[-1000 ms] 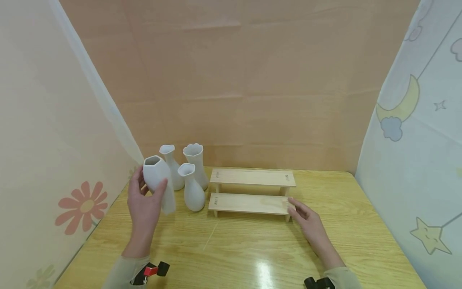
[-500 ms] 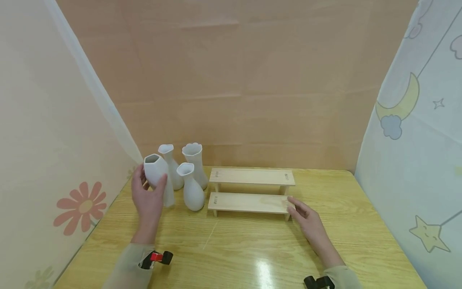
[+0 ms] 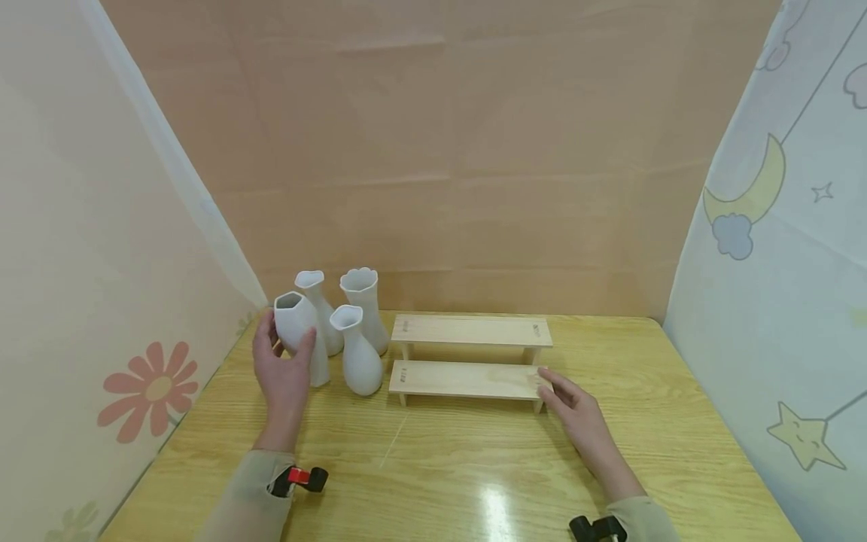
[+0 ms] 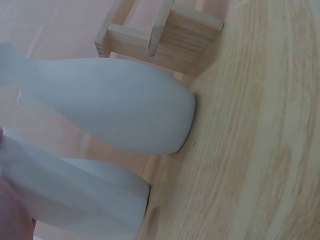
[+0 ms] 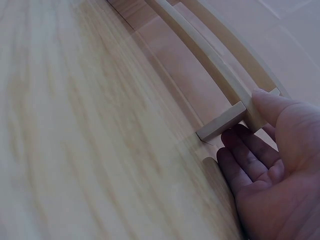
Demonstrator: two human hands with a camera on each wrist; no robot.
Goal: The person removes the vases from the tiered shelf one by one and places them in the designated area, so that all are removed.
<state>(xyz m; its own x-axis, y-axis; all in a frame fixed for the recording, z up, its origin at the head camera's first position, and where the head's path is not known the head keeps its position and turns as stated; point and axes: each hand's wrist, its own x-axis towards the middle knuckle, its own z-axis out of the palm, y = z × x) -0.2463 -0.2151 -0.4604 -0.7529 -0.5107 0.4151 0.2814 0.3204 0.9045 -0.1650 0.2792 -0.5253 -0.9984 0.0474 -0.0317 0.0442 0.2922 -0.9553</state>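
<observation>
My left hand (image 3: pixel 283 380) grips a white faceted vase (image 3: pixel 295 322) with an angular opening, thumb on its right side and fingers round its left. The vase stands nearly upright, its base right at the table in the left wrist view. Close to its right is a white round-bellied vase (image 3: pixel 362 365) with a flared neck. At the right end of a two-step wooden stand (image 3: pixel 467 379), my right hand (image 3: pixel 581 425) holds the lower step's corner. In the right wrist view the thumb (image 5: pixel 270 105) lies against the plank's end, with the fingers curled below it near the leg.
Behind the held vase stand a slim-necked white vase (image 3: pixel 325 320) and a white vase with a scalloped rim (image 3: pixel 366 301). The stand's upper step (image 3: pixel 470 331) sits farther back. Printed cloth hangs along the left (image 3: pixel 135 263) and right sides of the wooden table (image 3: pixel 447 467).
My left hand has moved slightly right and away from me with the faceted vase, which has come down and stands more upright. My right hand stays at the stand's corner.
</observation>
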